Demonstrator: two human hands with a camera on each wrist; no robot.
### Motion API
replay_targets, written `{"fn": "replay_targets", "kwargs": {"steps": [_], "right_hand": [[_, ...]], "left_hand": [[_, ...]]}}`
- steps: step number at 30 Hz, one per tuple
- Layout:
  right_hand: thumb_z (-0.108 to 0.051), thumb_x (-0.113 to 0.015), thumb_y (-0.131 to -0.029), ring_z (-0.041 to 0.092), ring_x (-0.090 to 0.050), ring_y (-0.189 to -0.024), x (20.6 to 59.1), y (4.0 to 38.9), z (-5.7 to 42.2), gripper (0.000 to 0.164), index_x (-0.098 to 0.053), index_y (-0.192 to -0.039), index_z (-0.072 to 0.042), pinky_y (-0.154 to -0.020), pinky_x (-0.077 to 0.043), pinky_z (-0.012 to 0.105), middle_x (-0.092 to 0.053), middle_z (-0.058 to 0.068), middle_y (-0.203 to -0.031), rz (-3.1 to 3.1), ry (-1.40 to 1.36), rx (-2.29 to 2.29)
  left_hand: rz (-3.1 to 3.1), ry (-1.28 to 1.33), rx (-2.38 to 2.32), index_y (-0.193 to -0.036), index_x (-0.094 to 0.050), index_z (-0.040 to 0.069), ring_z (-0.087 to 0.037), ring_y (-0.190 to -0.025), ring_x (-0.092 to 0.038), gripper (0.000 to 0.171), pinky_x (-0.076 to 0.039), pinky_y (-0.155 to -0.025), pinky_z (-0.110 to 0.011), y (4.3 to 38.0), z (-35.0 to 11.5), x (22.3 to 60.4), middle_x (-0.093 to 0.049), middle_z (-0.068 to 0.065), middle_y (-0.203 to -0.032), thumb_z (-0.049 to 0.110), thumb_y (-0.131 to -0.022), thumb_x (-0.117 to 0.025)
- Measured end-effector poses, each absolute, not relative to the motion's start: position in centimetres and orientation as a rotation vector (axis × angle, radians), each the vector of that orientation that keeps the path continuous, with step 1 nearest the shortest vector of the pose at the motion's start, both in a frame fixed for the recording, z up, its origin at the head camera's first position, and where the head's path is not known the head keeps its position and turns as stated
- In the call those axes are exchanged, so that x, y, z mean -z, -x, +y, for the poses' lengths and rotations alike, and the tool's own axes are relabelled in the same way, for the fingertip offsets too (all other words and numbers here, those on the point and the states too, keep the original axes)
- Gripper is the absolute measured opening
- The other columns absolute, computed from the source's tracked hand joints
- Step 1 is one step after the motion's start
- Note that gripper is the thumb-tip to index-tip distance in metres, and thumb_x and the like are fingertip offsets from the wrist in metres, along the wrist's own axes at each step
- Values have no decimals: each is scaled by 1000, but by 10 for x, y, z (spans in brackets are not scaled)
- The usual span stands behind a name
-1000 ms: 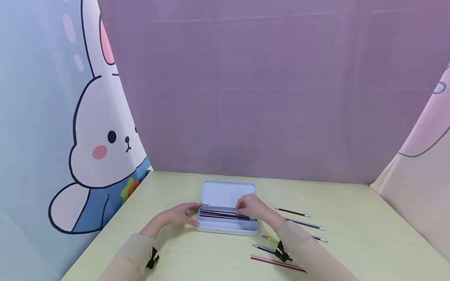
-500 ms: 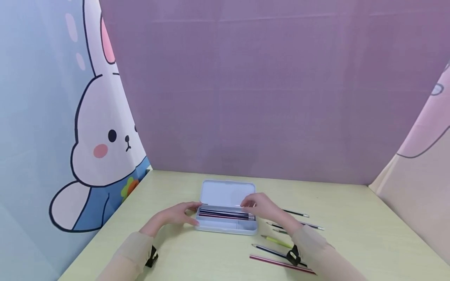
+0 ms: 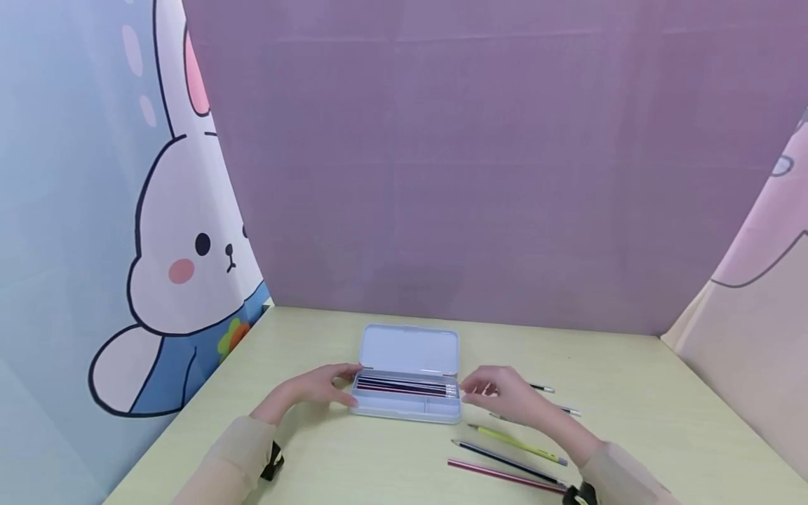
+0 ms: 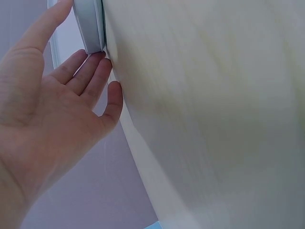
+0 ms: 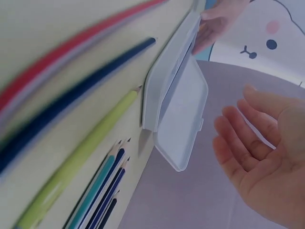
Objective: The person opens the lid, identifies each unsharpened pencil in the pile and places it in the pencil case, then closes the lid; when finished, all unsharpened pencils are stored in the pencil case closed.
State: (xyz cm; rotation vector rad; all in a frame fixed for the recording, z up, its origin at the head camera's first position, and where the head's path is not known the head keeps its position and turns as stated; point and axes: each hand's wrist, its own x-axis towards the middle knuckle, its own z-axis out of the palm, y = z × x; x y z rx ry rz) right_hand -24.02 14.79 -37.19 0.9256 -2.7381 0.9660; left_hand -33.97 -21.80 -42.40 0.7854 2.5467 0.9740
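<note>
A pale blue-white pencil case [image 3: 407, 414] lies with its lid [image 3: 410, 348] raised. Several dark and red striped pencils [image 3: 404, 386] fill its rear compartment. At the case's left end my left hand [image 3: 317, 386] holds it, thumb at the front corner and fingers at the back. My right hand [image 3: 505, 394] hovers just off the right end, empty, its fingers loosely bent, as the right wrist view also shows. To the right lie a yellow-green pencil [image 3: 517, 443], a dark blue pencil [image 3: 508, 459] and a red striped pencil [image 3: 499, 474].
More pencils lie partly hidden behind the right hand and forearm, one with its white end [image 3: 571, 411] showing. In the right wrist view a teal pencil [image 5: 93, 188] is among them. A purple cloth [image 3: 473, 168] hangs behind the pale wooden table [image 3: 328, 456].
My right hand has let go of a pencil in the case, then drawn back to the right, out past the case's end. My left hand has stayed at the case.
</note>
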Motion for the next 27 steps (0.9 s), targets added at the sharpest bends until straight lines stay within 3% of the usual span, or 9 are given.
{"fn": "replay_targets", "kwargs": {"steps": [5, 12, 21, 27], "right_hand": [[-23, -66, -88, 1, -59, -78, 375, 222, 162, 19, -69, -102, -10, -69, -53, 22, -68, -3, -91, -2730, -927, -966], [-23, -67, -87, -1, -58, -79, 381, 202, 186, 25, -67, -103, -5, -66, -52, 21, -69, 6, -94, -2718, -960, -960], [-19, -69, -85, -5, -54, -73, 396, 184, 213, 16, -67, -96, -8, -58, -49, 19, -66, -7, -84, -2708, -999, -937], [-13, -69, -84, -6, -54, -71, 408, 179, 224, 14, -66, -95, -5, -53, -48, 17, -66, -7, -80, -2683, -1114, -945]], "left_hand": [[2547, -772, -984, -140, -43, 8, -32, -127, -43, 75, -27, -108, -58, 340, -216, 425, -48, -13, -138, 34, -78, -75], [2566, -815, -951, -140, -42, 7, -32, -125, -46, 77, -30, -107, -56, 341, -215, 425, -49, -13, -138, 38, -77, -75], [2552, -812, -967, -140, -42, 8, -32, -125, -45, 76, -29, -107, -56, 345, -214, 425, -49, -13, -137, 36, -77, -75], [2549, -820, -959, -140, -42, 5, -33, -124, -45, 76, -30, -106, -57, 344, -213, 424, -49, -15, -137, 35, -78, -75]]}}
